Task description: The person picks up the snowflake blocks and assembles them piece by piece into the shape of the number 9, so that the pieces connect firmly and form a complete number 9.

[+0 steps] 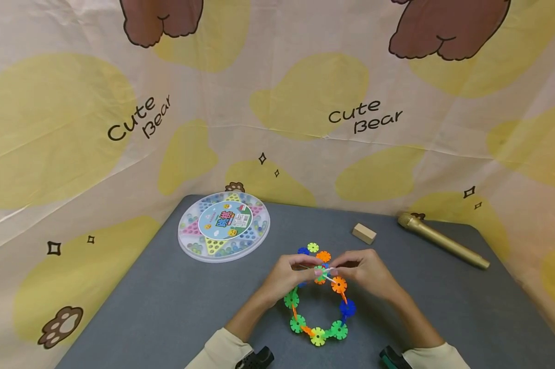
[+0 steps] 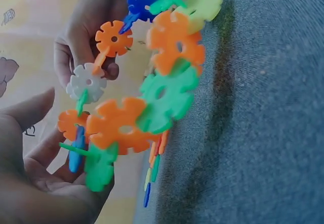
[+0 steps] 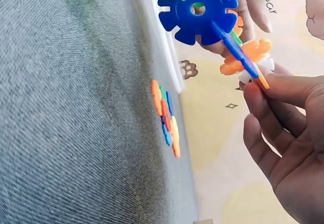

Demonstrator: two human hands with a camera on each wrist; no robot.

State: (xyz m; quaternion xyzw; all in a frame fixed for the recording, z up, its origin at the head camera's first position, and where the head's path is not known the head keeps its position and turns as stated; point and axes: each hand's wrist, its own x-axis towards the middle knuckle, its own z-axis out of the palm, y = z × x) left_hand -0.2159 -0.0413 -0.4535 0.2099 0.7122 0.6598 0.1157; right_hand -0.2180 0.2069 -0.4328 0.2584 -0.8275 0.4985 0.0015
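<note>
A ring-shaped chain of slotted plastic snowflake discs [image 1: 317,336] in green, orange, yellow, blue and white hangs between the two hands above the table. My right hand [image 1: 367,269] pinches a white disc [image 3: 266,64] between thumb and fingertips, right beside an orange disc [image 2: 114,39] joined to it. From the other side, my left hand [image 1: 284,277] holds the chain near a small orange disc [image 2: 71,125] and a green one linked to the white disc. One digit of the left hand stands apart from the discs in the left wrist view. The discs partly hide its fingertips.
Loose snowflake discs [image 1: 313,247] lie on the grey table [image 1: 203,307] beyond the hands. A round Chinese checkers set [image 1: 224,220] lies back left. Toward the back right are a wooden block [image 1: 364,233] and a gold microphone-shaped stick [image 1: 443,241]. A printed cloth [image 1: 277,102] hangs behind.
</note>
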